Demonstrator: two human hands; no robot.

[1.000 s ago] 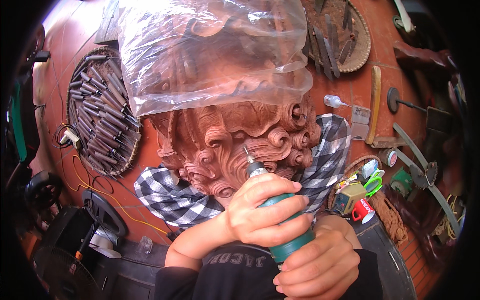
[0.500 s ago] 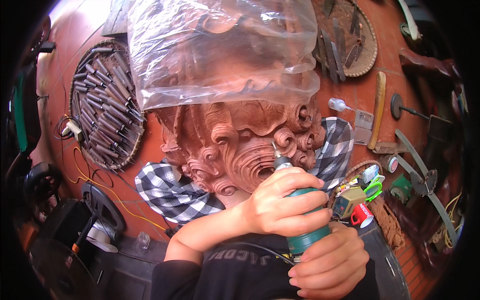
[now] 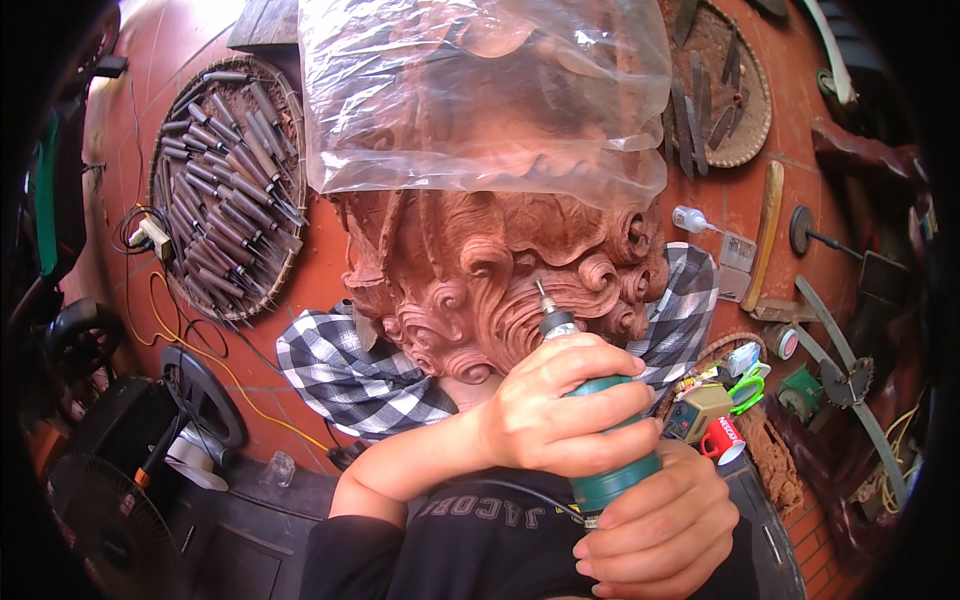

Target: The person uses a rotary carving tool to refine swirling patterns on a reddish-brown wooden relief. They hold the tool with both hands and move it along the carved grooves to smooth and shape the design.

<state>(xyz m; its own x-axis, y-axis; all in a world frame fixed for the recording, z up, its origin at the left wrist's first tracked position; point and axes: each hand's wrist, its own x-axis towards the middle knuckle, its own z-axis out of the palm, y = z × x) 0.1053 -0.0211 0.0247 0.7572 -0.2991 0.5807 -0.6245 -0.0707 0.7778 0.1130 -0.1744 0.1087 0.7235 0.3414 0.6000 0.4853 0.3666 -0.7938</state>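
My left hand (image 3: 565,410) is wrapped round the front of a green rotary grinder (image 3: 612,482). Behind it, my right hand (image 3: 665,525) grips the tool's rear end, by the black cord. The grinder's thin metal bit points away from me over a reddish-brown wood carving (image 3: 470,265) full of curls and wavy grooves. Whether the bit touches the wood I cannot tell. Clear plastic sheeting (image 3: 480,120) covers the far part of the carving. Black-and-white checked cloth (image 3: 350,375) shows on both sides of its near end.
A round basket of carving chisels (image 3: 230,200) lies left on the tiled floor, near a yellow cord (image 3: 235,375). To the right are another basket (image 3: 755,110) with flat blades, a small bottle (image 3: 690,218), a wooden mallet-like tool (image 3: 768,225), a red mug (image 3: 720,440) and green scissors (image 3: 748,390).
The carving and surroundings have shifted right and slightly up in the picture, while both hands keep their grip. Against the carving, the bit now sits farther left of the right-hand curl.
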